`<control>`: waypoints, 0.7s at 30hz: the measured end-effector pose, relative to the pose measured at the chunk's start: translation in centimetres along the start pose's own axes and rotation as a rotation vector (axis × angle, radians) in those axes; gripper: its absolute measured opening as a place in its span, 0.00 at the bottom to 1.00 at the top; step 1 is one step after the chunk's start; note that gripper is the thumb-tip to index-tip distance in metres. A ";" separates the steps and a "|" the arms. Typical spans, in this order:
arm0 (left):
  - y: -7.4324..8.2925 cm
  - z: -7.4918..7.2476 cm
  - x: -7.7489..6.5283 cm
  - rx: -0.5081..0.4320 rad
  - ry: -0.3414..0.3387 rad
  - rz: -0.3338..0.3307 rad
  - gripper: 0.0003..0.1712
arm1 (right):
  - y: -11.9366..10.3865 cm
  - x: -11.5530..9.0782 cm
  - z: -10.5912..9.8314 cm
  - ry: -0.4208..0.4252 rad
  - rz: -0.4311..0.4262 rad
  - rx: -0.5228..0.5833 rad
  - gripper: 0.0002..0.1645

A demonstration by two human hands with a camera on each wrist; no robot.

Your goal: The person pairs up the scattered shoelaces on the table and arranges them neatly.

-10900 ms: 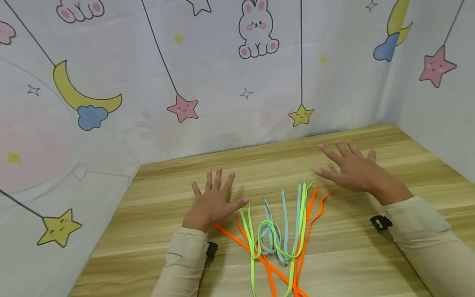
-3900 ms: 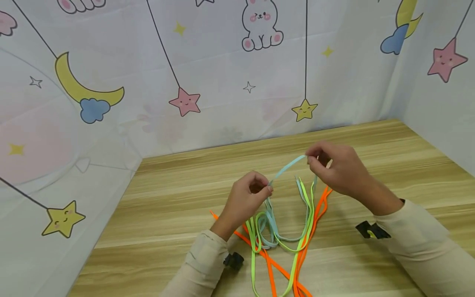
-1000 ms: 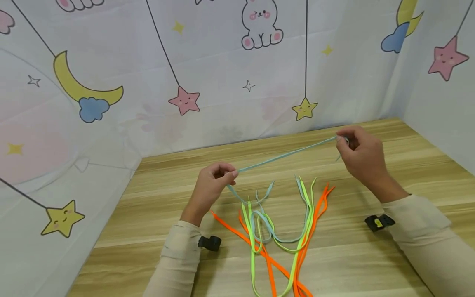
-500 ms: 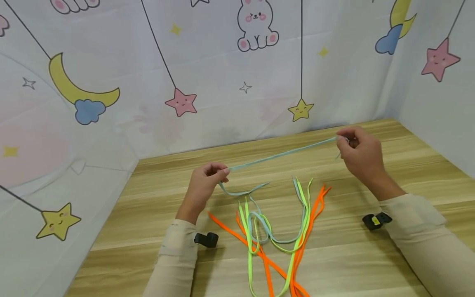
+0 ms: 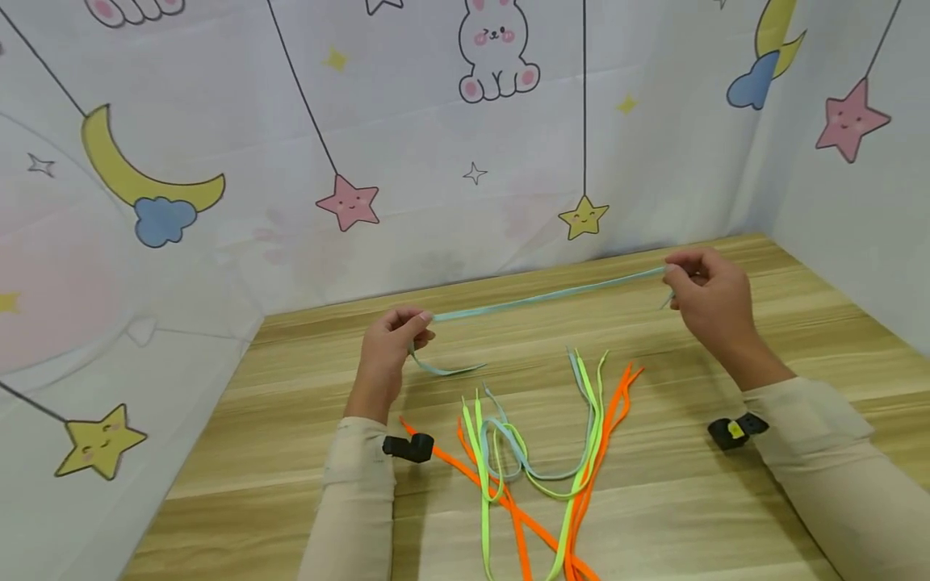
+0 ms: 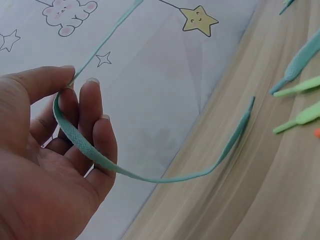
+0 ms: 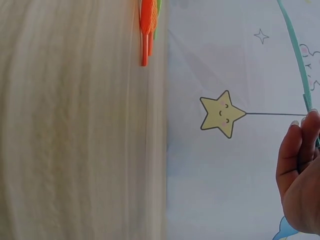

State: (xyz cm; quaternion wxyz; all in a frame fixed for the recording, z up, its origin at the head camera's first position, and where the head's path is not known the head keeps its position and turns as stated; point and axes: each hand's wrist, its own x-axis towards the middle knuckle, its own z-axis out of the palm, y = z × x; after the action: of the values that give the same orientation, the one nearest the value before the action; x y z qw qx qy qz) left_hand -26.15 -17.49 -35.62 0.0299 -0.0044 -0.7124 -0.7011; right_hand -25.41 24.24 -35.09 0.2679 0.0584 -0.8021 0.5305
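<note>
A light blue shoelace (image 5: 548, 296) stretches in the air between my two hands, rising toward the right. My left hand (image 5: 388, 343) pinches it between thumb and index finger. From that pinch a loose tail of the lace (image 6: 135, 176) curves down and away, its tip over the wood in the left wrist view. My right hand (image 5: 712, 303) pinches the other part, and a short end hangs below its fingers. In the right wrist view the right hand (image 7: 302, 175) shows only partly at the edge.
On the wooden table (image 5: 291, 468) lie a second light blue shoelace (image 5: 548, 476), yellow-green shoelaces (image 5: 485, 516) and orange shoelaces (image 5: 534, 528), overlapping one another. A white printed cloth (image 5: 421, 161) hangs behind the table and along both sides.
Earlier both hands lay spread with nothing held; then they took up a blue lace and drew apart. Over the last second the left hand moved slightly left and up, and the tail cleared the pile.
</note>
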 end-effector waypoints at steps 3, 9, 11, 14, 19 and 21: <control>-0.1 -0.2 0.4 -0.048 0.031 -0.011 0.15 | -0.1 0.2 0.0 -0.009 0.015 -0.005 0.15; -0.5 -0.9 0.9 -0.087 0.041 -0.013 0.14 | 0.3 0.8 -0.2 -0.040 0.038 -0.018 0.15; -0.6 -1.1 1.0 -0.097 0.043 -0.014 0.14 | 0.5 1.0 -0.4 -0.050 0.053 -0.030 0.16; -0.6 -1.3 1.0 -0.109 0.047 -0.018 0.15 | 1.0 1.3 -0.8 -0.065 0.079 -0.042 0.17; -0.6 -1.8 0.9 -0.129 0.069 -0.019 0.14 | 1.7 1.9 -1.1 -0.090 0.124 -0.052 0.19; -0.5 -2.0 1.0 -0.135 0.086 -0.015 0.13 | 1.9 2.2 -1.2 -0.103 0.135 -0.049 0.20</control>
State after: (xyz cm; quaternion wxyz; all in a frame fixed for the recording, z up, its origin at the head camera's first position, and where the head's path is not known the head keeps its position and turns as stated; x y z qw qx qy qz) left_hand -27.08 -19.57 -36.06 0.0546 0.0289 -0.6617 -0.7472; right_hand -27.58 26.54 -35.19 0.1911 0.0247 -0.8298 0.5238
